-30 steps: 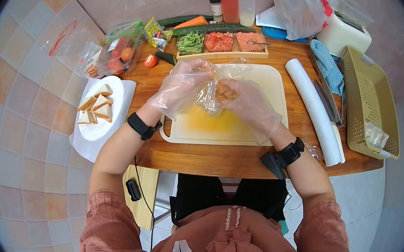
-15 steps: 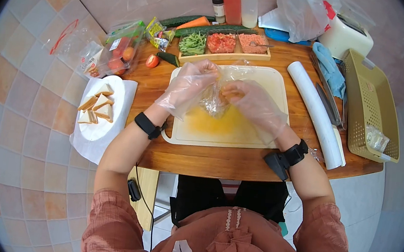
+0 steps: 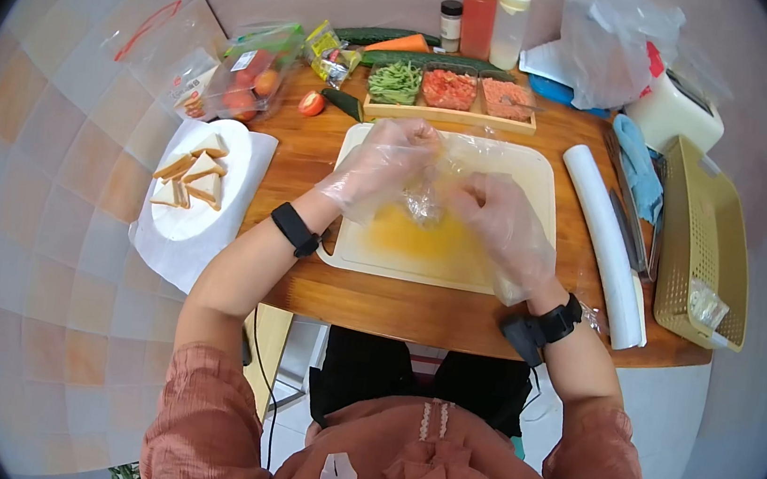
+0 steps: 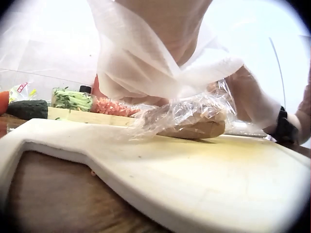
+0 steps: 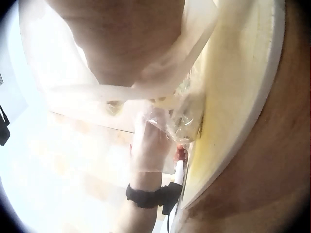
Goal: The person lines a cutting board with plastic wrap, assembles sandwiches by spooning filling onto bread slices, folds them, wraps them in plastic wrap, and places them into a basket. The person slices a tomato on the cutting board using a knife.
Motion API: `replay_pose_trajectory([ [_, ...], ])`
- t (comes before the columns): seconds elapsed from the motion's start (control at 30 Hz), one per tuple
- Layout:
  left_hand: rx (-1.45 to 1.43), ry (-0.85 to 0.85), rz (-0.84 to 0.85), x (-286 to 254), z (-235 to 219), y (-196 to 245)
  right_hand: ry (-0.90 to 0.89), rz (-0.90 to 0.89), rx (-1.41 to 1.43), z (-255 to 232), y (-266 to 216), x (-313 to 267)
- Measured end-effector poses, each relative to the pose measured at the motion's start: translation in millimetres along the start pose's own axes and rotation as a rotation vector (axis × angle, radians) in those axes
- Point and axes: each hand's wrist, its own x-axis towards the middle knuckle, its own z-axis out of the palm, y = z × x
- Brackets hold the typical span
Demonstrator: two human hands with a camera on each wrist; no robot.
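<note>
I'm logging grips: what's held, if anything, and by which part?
Clear film, seemingly by its upper part, in the left hand; whether the right hand grips it cannot be told.

High on the head, I look forward and down over the brown wooden counter (image 3: 375,312). My left wrist view, low and close, faces across the flat cream plastic board (image 4: 194,174). My right one, close and sideways, faces the clear-gloved left hand (image 5: 151,145). All share the board.

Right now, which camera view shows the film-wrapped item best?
The left wrist view: the film-wrapped item appears side-on, its brown surface visible. The head view shows mainly shiny film; the right wrist view, mainly crumpled film.
</note>
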Motion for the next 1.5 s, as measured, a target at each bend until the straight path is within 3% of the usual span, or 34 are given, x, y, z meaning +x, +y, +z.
replay_pose_trajectory([
  [0.13, -0.104, -0.022, -0.046, 3.0, 1.2, 7.3, 0.059, -0.079, 0.009, 13.7, 10.4, 1.7],
  [0.2, -0.317, 0.022, -0.466, 5.2, -2.1, 22.1, 0.096, -0.133, 0.021, 15.3, 13.9, 1.4],
  [0.4, -0.34, 0.034, -0.494, 5.7, -4.3, 31.7, 0.13, -0.052, -0.004, 19.2, 17.2, 5.1],
  [0.53, -0.264, 0.037, -0.433, 5.1, -3.7, 26.4, 0.195, -0.087, -0.079, 23.1, 25.0, 7.4],
  [0.6, -0.217, 0.038, -0.459, 5.1, -3.8, 27.7, 0.17, 0.04, -0.075, 21.3, 20.2, 3.3],
  [0.83, -0.25, 0.017, -0.427, 1.4, -2.4, 23.2, 0.234, 0.022, -0.191, 32.5, 35.7, 4.9],
  [0.9, -0.379, 0.026, -0.341, -1.5, -0.7, 17.6, 0.24, 0.028, -0.261, 34.0, 39.2, 6.2],
  [1.0, -0.349, 0.022, -0.295, -2.8, -0.9, 17.2, 0.216, 0.044, -0.292, 31.3, 35.5, 4.0],
  [1.13, -0.383, 0.017, -0.349, -0.9, 3.4, 14.8, 0.192, 0.035, -0.276, 28.9, 31.0, 1.6],
  [1.33, -0.236, 0.079, -0.33, -1.5, 17.5, 0.4, 0.101, 0.085, -0.274, 28.6, 33.2, 4.6],
  [1.4, 0.16, 0.087, -0.069, -1.0, 19.6, -5.3, 0.14, -0.013, -0.347, 30.5, 37.8, 4.7],
  [1.5, 0.143, 0.074, -0.156, -0.5, 21.9, -7.2, 0.142, -0.02, -0.367, 31.2, 40.8, 5.9],
])
